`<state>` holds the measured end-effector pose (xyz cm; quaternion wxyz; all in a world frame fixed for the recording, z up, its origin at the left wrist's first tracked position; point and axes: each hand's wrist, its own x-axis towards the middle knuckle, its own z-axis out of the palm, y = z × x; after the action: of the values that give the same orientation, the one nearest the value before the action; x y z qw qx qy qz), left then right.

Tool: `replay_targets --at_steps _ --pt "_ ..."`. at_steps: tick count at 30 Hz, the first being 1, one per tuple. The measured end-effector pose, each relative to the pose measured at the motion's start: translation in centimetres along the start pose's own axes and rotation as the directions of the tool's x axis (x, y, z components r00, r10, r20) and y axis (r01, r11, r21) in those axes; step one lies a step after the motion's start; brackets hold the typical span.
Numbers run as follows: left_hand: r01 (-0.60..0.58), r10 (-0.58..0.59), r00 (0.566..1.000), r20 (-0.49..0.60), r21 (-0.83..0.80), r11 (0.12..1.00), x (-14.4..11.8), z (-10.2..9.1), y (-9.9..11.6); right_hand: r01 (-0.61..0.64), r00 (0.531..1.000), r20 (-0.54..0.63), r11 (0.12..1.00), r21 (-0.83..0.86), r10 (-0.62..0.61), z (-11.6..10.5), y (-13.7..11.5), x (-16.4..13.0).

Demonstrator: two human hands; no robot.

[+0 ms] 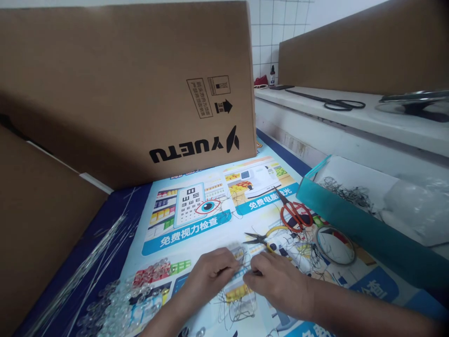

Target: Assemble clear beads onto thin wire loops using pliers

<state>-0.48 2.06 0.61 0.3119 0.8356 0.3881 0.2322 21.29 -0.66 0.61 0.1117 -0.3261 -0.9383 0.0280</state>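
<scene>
Two hands meet low on the printed poster (196, 224): the left hand (206, 276) and right hand (277, 283) both pinch a small clear piece with thin wire (241, 262) between their fingertips. The step looks like threading or twisting; next calls for steady, fine fingerwork. Yellow-handled pliers (263, 238) and red scissors (294, 213) lie just beyond, clear beads (119, 304) left.

My left hand (210, 271): bare, back up, entering from the lower edge, wrist low, fingers curled inward with tips pinched together toward the right. My right hand (277, 281): bare, back up, forearm running in from the lower right corner, fingers bent and closed, tips pointing left. Both hands: close together, fingertips nearly meeting, knuckles raised, thumbs tucked underneath out of sight.
</scene>
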Motion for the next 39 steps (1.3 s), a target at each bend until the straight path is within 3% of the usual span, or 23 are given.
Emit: replay_targets --at_steps 9,23,29,39 --pt "-0.001 0.000 1.000 -0.003 -0.063 0.998 0.08 -0.12 0.05 0.012 0.998 -0.070 1.000 0.008 -0.012 0.07 0.00 0.04" --pt "0.024 -0.022 1.000 0.016 -0.085 0.996 0.07 0.00 0.11 0.034 0.999 -0.020 0.999 0.004 -0.034 0.09 0.10 0.15" --pt "0.036 -0.036 0.999 0.003 -0.095 0.995 0.11 0.03 0.04 0.102 0.994 -0.030 0.995 -0.015 -0.103 -0.21 0.26 0.42" --pt "0.039 -0.039 0.999 -0.007 -0.083 0.996 -0.04 0.17 -0.08 0.077 0.997 0.021 0.996 -0.037 -0.076 -0.18 0.01 0.53"
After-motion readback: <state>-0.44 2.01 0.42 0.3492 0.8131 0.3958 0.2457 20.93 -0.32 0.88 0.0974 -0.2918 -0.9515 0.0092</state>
